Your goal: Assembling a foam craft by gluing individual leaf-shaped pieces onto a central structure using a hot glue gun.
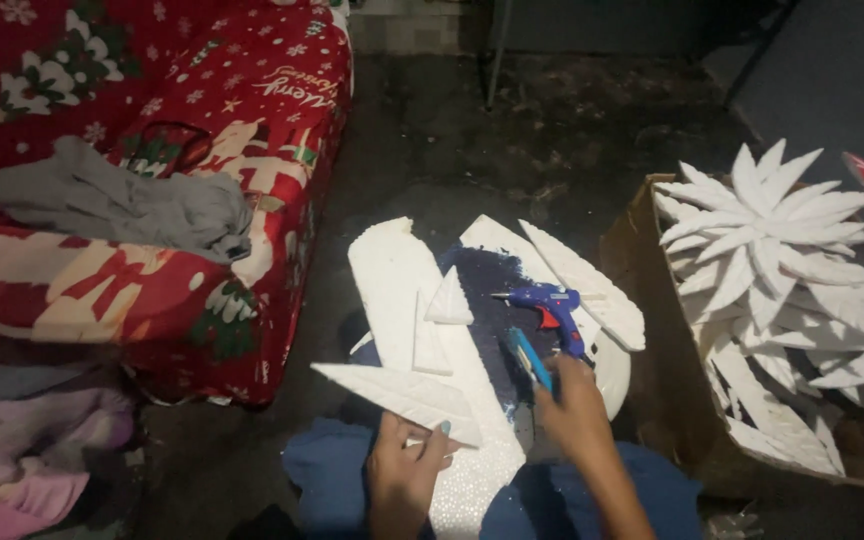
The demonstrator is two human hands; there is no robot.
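On a dim dark floor (432,150), the left hand (402,475) pinches a white pointed foam leaf (402,395), steadying it, while the right hand (577,405) grips a slim blue cutter (530,360) beside a blue glue gun (550,305).

Matt, grainy white foam leaf (402,392); glossy blue plastic glue gun (550,304); brown cardboard box (652,330).

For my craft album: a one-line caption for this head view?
Left hand holds a white pointed foam leaf; right hand grips a blue-handled cutter beside a blue glue gun.
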